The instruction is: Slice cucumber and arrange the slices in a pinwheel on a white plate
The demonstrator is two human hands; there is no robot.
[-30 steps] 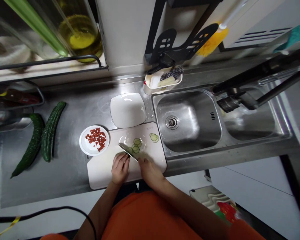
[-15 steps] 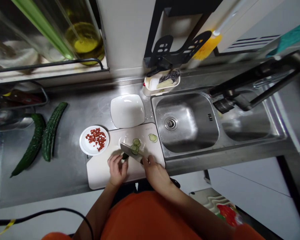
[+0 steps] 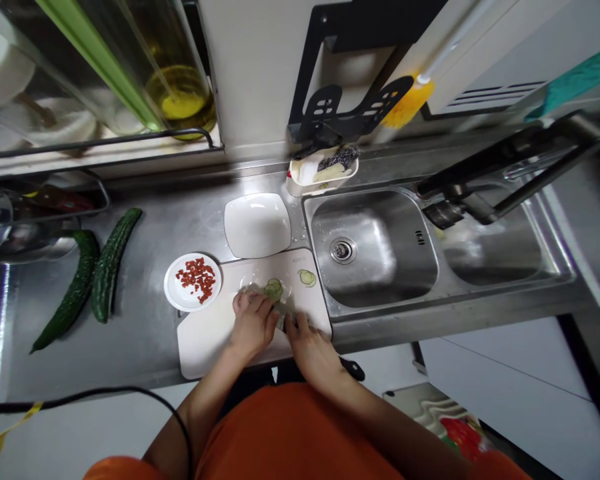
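Observation:
Both my hands are on the white cutting board (image 3: 205,340) at the counter's front edge. My left hand (image 3: 253,323) lies knuckles up with its fingers curled, the fingertips touching a small pile of cucumber slices (image 3: 273,289). What is under its palm is hidden. My right hand (image 3: 307,341) is closed just to the right of it, on a knife (image 3: 283,317) of which only a sliver of blade shows between the hands. One more cucumber slice (image 3: 307,277) lies apart near the board's right corner.
A small round plate of chopped red bits (image 3: 193,281) touches the board's left corner, and an empty square white plate (image 3: 257,225) sits behind it. Two whole cucumbers (image 3: 93,270) lie at the left. The steel sink (image 3: 375,250) is on the right, with a sponge tray (image 3: 323,171) behind.
My left hand has slid right and forward over the knife blade to the cucumber slices. The blade, plainly seen before, is now almost hidden. The view has shifted slightly.

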